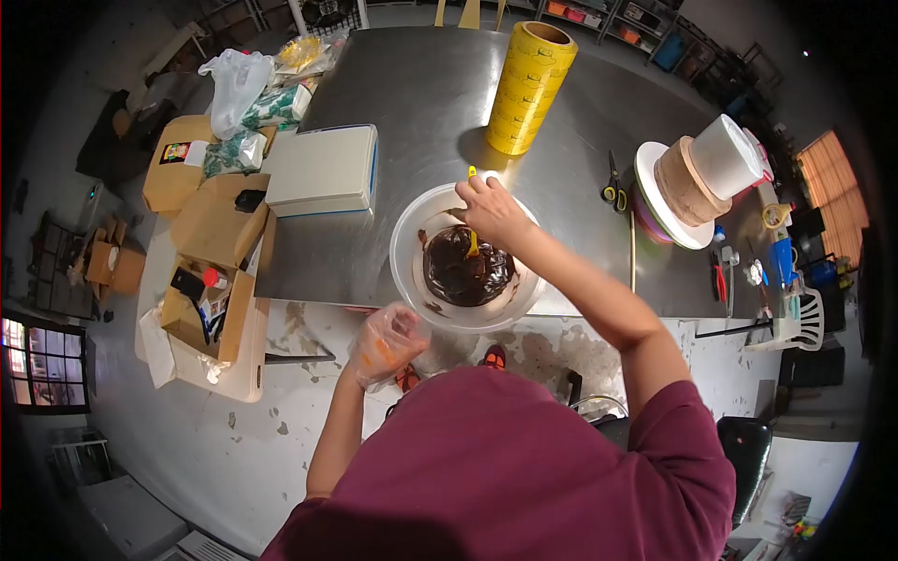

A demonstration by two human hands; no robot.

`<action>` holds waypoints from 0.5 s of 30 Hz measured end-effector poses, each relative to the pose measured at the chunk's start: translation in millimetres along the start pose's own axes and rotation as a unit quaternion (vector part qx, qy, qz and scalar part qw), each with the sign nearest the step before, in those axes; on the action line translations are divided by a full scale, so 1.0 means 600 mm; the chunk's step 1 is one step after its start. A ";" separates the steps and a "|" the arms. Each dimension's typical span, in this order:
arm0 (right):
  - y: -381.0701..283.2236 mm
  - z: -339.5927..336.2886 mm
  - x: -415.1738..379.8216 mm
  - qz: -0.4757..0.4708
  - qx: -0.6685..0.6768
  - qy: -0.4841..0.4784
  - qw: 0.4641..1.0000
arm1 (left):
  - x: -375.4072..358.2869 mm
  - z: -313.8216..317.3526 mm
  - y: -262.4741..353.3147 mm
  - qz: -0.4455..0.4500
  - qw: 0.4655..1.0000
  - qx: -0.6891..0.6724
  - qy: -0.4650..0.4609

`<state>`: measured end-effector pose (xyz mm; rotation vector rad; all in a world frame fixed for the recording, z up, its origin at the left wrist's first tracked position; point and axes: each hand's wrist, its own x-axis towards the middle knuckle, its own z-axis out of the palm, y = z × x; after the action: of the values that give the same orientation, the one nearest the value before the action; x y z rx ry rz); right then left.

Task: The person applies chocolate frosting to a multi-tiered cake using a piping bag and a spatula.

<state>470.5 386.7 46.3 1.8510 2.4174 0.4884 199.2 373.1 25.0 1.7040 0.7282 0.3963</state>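
Observation:
My right hand [494, 213] is bare and closed around a yellow-handled stirring tool [473, 246]. The tool's lower end is sunk in dark chocolate-like paste [458, 276], so its kind is hidden. That glossy paste lies in a translucent white plastic bowl [404, 269] at the table's near edge, smeared up the inner wall. My left hand [388, 344], inside a clear plastic glove, hovers just off the bowl's lower-left side. Its fingers are loosely curled and apart, with nothing visible in them.
On the metal table [412, 84] stand a yellow film roll [531, 89] and a pale box [323, 168]. Scissors [614, 184], stacked cake boards [669, 192] and pliers [719, 280] lie rightward. An open cardboard box [210, 309] sits left.

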 end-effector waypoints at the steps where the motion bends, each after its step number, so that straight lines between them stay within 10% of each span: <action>1: 0.007 0.006 0.003 -0.026 -0.028 -0.042 0.998 | 0.004 0.000 -0.002 0.007 1.000 -0.002 0.026; 15: 0.022 -0.075 -0.054 0.027 -0.008 -0.232 0.972 | 0.058 0.001 -0.059 0.024 0.996 -0.068 0.043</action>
<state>481.1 349.4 88.3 1.7817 2.0497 0.0606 216.5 399.5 -13.0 1.5864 0.7090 0.5432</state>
